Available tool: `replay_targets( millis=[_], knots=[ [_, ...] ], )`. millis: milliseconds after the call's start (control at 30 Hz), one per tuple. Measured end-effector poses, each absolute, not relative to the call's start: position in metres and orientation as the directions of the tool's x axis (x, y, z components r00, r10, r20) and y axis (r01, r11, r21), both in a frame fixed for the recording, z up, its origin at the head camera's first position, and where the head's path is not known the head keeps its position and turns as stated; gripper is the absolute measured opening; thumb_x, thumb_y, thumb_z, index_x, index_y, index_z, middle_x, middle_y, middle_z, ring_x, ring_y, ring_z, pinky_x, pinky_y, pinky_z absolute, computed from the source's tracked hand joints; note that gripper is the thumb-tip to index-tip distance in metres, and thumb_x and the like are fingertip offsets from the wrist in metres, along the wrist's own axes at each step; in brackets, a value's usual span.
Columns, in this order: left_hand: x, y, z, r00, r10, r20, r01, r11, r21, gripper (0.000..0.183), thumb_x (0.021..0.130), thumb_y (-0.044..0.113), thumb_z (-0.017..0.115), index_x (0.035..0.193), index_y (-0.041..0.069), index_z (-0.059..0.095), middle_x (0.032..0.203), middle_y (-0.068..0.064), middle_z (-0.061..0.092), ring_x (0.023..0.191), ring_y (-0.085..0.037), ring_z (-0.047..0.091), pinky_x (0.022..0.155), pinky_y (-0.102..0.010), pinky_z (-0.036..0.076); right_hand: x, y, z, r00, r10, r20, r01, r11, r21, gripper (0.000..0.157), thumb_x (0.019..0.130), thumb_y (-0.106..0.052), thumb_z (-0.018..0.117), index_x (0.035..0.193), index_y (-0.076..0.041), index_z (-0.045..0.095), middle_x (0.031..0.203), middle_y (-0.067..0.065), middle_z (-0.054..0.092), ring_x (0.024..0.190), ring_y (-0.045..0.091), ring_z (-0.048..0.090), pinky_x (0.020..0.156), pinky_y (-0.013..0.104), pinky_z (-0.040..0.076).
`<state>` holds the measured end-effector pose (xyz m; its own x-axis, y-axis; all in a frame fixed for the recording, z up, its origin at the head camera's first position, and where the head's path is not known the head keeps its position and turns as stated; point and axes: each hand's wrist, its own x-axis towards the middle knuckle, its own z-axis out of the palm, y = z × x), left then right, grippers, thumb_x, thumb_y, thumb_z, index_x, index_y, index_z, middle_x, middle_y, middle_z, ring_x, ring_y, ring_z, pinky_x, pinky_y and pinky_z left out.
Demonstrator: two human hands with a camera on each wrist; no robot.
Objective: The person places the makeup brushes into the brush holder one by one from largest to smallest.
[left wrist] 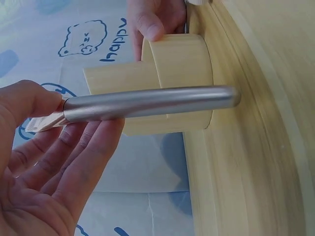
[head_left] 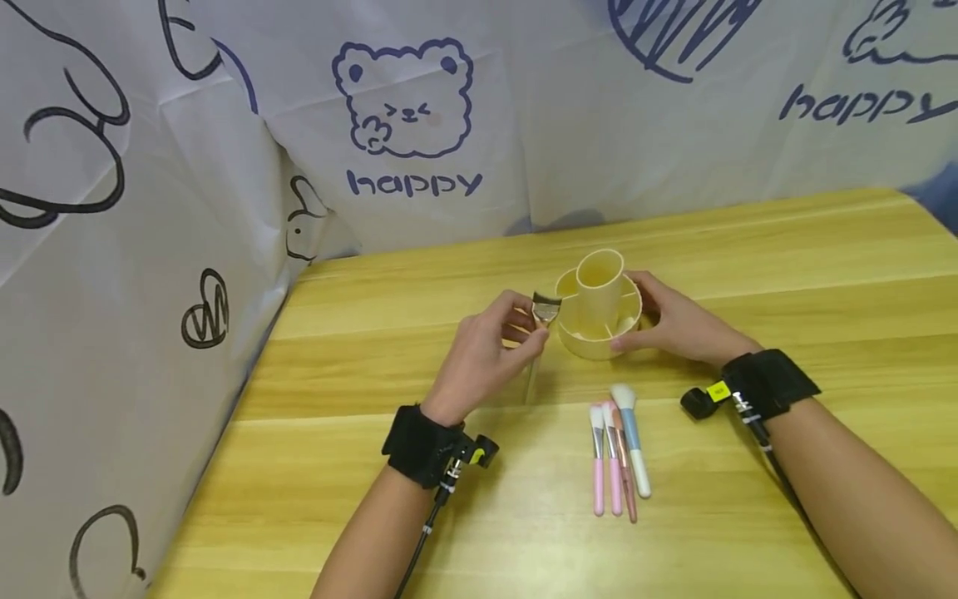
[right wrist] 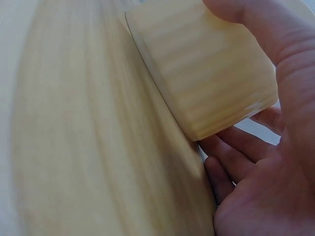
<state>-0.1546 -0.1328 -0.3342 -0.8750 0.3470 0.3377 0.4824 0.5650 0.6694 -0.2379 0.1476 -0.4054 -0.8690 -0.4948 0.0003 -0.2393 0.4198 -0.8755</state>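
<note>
Between thumb and fingers, my left hand [head_left: 494, 345] pinches a makeup brush [head_left: 546, 310] near its metal collar, dark flat bristles up. Its silvery handle [left wrist: 152, 103] points down toward the table in the left wrist view. Just right of it stands a pale yellow round brush holder [head_left: 587, 345] with a tall central cup and divided compartments around it. My right hand [head_left: 677, 329] grips the holder's right side, thumb in front and fingers behind. In the right wrist view the holder's smooth outer wall [right wrist: 206, 69] lies between thumb and fingers. The brush is apart from the holder's compartments.
On the wooden table [head_left: 359, 466] several makeup brushes lie side by side in front of the holder: pink-handled ones [head_left: 598, 474], a rose-brown one [head_left: 624, 474] and a blue-and-white one [head_left: 632, 433]. A white cloth [head_left: 419, 216] with drawings hangs behind and along the left.
</note>
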Motion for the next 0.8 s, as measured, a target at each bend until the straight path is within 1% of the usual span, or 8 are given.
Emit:
replay_targets(
  millis=[233, 433, 667, 800],
  knots=[
    [-0.158, -0.131, -0.329, -0.858, 0.348, 0.377, 0.512, 0.539, 0.669, 0.022, 0.091, 0.015, 0.063, 0.11, 0.005, 0.056, 0.099, -0.004, 0.068, 0.084, -0.011, 0.066, 0.074, -0.017, 0.053, -0.237, 0.147, -0.406, -0.872, -0.489, 0.011, -0.243, 0.413, -0.878, 0.1, 0.069, -0.041, 0.084, 0.148, -0.024, 0.025, 0.146, 0.003, 0.039, 0.135, 0.025, 0.035, 0.112, 0.052, 0.023],
    [-0.164, -0.128, -0.322, -0.845, 0.348, 0.406, 0.534, 0.516, 0.67, 0.023, 0.092, 0.017, 0.062, 0.111, 0.006, 0.056, 0.099, -0.005, 0.068, 0.086, -0.012, 0.066, 0.077, -0.021, 0.054, -0.235, 0.148, -0.408, -0.876, -0.482, 0.009, -0.244, 0.428, -0.87, 0.101, 0.07, -0.043, 0.083, 0.149, -0.025, 0.024, 0.148, 0.005, 0.037, 0.137, 0.027, 0.034, 0.112, 0.054, 0.022],
    [-0.174, -0.123, -0.313, -0.869, 0.308, 0.387, 0.494, 0.484, 0.722, 0.026, 0.093, 0.024, 0.063, 0.113, 0.009, 0.056, 0.1, -0.004, 0.069, 0.084, -0.01, 0.066, 0.074, -0.023, 0.054, -0.233, 0.148, -0.407, -0.879, -0.477, 0.008, -0.248, 0.443, -0.862, 0.1, 0.07, -0.045, 0.082, 0.15, -0.026, 0.023, 0.148, 0.004, 0.037, 0.137, 0.027, 0.034, 0.111, 0.055, 0.022],
    [-0.18, -0.119, -0.304, -0.874, 0.271, 0.402, 0.484, 0.424, 0.766, 0.027, 0.092, 0.022, 0.064, 0.115, 0.009, 0.056, 0.101, -0.004, 0.068, 0.084, -0.012, 0.066, 0.072, -0.024, 0.055, -0.233, 0.148, -0.406, -0.879, -0.477, 0.011, -0.255, 0.45, -0.856, 0.1, 0.071, -0.045, 0.081, 0.15, -0.025, 0.023, 0.149, 0.004, 0.036, 0.137, 0.027, 0.033, 0.112, 0.054, 0.022]
  ],
)
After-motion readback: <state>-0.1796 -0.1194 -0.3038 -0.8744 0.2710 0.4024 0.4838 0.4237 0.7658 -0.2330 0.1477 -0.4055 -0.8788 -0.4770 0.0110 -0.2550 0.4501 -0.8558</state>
